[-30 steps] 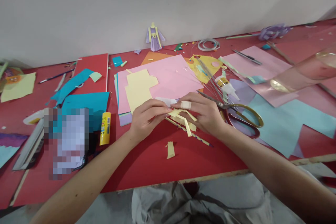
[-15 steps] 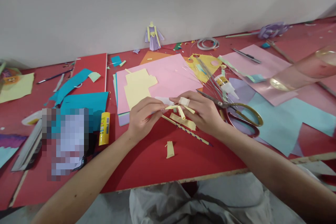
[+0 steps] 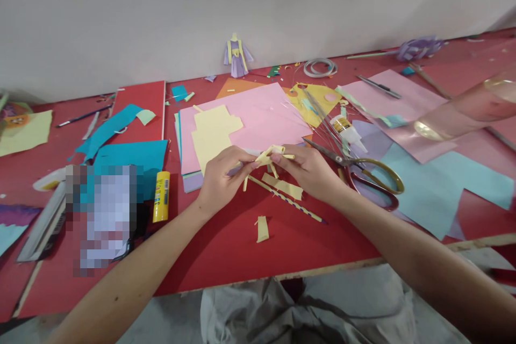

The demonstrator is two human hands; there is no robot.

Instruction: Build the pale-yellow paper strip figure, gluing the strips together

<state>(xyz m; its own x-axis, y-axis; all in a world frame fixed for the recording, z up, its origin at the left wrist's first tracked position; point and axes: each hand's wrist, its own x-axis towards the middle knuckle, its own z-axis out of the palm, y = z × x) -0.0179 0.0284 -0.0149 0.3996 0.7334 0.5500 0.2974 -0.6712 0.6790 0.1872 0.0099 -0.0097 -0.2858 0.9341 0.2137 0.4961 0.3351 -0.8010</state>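
Between my two hands is a small pale yellow paper model (image 3: 266, 158) with thin rolled legs pointing downward. My left hand (image 3: 221, 174) pinches its left side with thumb and fingers. On the right side, my right hand (image 3: 314, 169) grips it with the thumb in front, its other fingers partly hidden. Just below lie a yellow paper strip (image 3: 285, 188) and a dotted pencil (image 3: 288, 202). Closer to me is a shorter paper scrap (image 3: 262, 230). A cut yellow sheet (image 3: 213, 131) rests on pink paper (image 3: 258, 110) behind my left hand.
Scissors (image 3: 342, 161) lie open beside my right hand, near a white glue bottle (image 3: 347, 131). A yellow glue stick (image 3: 161, 196) is left of my left arm. A paper dress figure (image 3: 236, 56) leans on the wall. A clear bottle (image 3: 463, 105) intrudes at right.
The paper model has been turned in my fingers, so its rolled legs now hang downward. My right hand has shifted its grip, and my left hand has moved slightly.
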